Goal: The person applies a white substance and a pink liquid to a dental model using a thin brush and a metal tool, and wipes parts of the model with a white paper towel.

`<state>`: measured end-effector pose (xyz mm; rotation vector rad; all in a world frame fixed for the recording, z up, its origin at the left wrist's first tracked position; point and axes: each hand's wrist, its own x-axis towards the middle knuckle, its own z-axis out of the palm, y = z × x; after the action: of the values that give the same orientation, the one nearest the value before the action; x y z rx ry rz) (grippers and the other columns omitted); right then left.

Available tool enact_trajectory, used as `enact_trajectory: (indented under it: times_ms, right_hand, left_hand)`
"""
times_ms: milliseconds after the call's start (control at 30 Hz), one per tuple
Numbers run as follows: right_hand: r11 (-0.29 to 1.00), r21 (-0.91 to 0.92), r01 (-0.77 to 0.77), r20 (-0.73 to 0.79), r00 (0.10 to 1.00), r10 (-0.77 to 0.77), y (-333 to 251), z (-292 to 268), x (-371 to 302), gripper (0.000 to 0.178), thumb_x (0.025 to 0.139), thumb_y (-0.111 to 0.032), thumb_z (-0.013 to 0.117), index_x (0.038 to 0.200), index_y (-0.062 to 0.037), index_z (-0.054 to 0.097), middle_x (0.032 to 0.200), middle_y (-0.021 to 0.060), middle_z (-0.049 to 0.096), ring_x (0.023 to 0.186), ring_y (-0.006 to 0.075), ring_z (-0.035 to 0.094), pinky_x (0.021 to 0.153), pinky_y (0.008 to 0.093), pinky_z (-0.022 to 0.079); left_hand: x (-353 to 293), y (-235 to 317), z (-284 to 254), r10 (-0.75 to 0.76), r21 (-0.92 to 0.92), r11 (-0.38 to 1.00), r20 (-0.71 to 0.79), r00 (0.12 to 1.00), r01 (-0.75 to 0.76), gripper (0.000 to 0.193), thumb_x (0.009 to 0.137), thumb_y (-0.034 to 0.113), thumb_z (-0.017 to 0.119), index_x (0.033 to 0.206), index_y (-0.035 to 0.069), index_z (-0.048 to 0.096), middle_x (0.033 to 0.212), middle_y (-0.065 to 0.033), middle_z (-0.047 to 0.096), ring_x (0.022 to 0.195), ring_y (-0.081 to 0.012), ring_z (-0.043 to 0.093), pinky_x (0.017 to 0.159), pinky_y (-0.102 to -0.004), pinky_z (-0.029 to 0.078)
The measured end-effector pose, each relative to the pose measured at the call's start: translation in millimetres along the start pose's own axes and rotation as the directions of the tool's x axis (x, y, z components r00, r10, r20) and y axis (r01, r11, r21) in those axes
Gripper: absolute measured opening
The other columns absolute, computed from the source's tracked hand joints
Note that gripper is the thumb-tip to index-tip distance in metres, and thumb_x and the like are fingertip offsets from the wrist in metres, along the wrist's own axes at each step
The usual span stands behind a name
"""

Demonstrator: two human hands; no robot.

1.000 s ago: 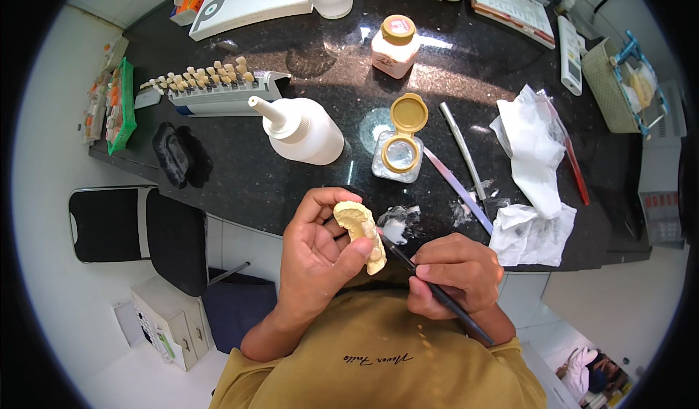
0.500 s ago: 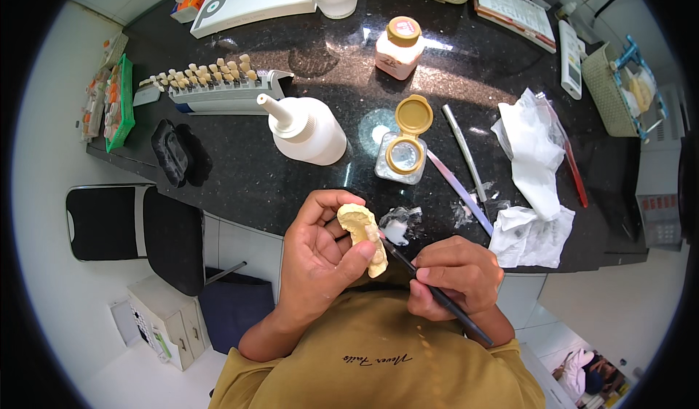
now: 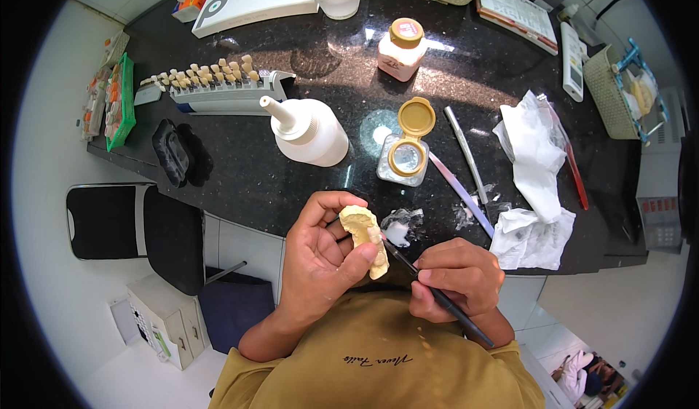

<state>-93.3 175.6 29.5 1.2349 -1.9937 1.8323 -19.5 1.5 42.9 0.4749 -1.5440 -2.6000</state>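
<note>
My left hand (image 3: pixel 320 263) holds a pale yellow plaster dental cast (image 3: pixel 368 236) upright between thumb and fingers, just in front of the black countertop's (image 3: pixel 255 176) near edge. My right hand (image 3: pixel 455 278) grips a thin dark brush (image 3: pixel 429 289) like a pen, its tip touching the cast's right side. A small white dab on a wet patch (image 3: pixel 399 227) lies on the counter just behind the cast.
Behind stand a white squeeze bottle (image 3: pixel 309 129), an open jar with a tan flip lid (image 3: pixel 404 154), a capped pink bottle (image 3: pixel 400 49), a rack of tooth shade tabs (image 3: pixel 218 81), two slim tools (image 3: pixel 466 169) and crumpled white tissues (image 3: pixel 535 183). A black chair (image 3: pixel 138 227) is at left.
The cast has tilted slightly in my left hand and the brush tip has stayed at its edge; both hands shifted a little.
</note>
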Motion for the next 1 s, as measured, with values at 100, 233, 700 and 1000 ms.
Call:
enact_trajectory:
  times_ms: [100, 233, 700, 1000]
  right_hand:
    - [1.000, 0.005, 0.001, 0.004, 1.000, -0.001, 0, 0, 0, 0.031, 0.063, 0.004, 0.076, 0.091, -0.0031, 0.063, 0.075, 0.0090, 0.066, 0.062, 0.0208, 0.066, 0.052, 0.0285, 0.056]
    - [1.000, 0.004, 0.002, -0.001, 1.000, -0.002, 0, 0, -1, 0.031, 0.064, 0.004, 0.076, 0.090, -0.0029, 0.063, 0.075, 0.0092, 0.066, 0.062, 0.0209, 0.067, 0.052, 0.0286, 0.056]
    - [0.999, 0.035, 0.009, -0.022, 1.000, -0.009, 1, -2, -1, 0.034, 0.063, 0.004, 0.078, 0.092, -0.0031, 0.062, 0.078, 0.0093, 0.066, 0.064, 0.0208, 0.068, 0.053, 0.0287, 0.057]
    - [0.999, 0.037, 0.030, 0.005, 1.000, -0.030, 2, -2, 6, 0.034, 0.063, 0.003, 0.079, 0.093, -0.0032, 0.063, 0.080, 0.0107, 0.067, 0.078, 0.0300, 0.072, 0.066, 0.0349, 0.062]
  left_hand:
    - [0, 0, 0, -0.005, 0.005, 1.000, 0.002, 1.000, 0.005, 0.043, 0.086, -0.004, 0.067, 0.123, -0.001, 0.045, 0.109, -0.0078, 0.052, 0.100, -0.0111, 0.059, 0.086, -0.0264, 0.053]
    - [-1, 0, 0, -0.005, -0.003, 1.000, 0.003, 1.000, 0.005, 0.043, 0.086, -0.004, 0.067, 0.123, -0.001, 0.045, 0.110, -0.0078, 0.052, 0.100, -0.0112, 0.059, 0.086, -0.0262, 0.053]
    - [2, 3, -6, -0.112, -0.025, 0.993, -0.017, 0.994, 0.112, 0.061, 0.087, 0.021, 0.071, 0.134, -0.005, 0.043, 0.114, -0.0216, 0.064, 0.098, -0.0238, 0.068, 0.086, -0.0329, 0.055]
    - [3, 16, -11, -0.241, -0.023, 0.970, 0.063, 0.968, 0.243, 0.061, 0.088, 0.027, 0.071, 0.133, -0.006, 0.044, 0.116, -0.0235, 0.064, 0.097, -0.0248, 0.069, 0.087, -0.0350, 0.056]
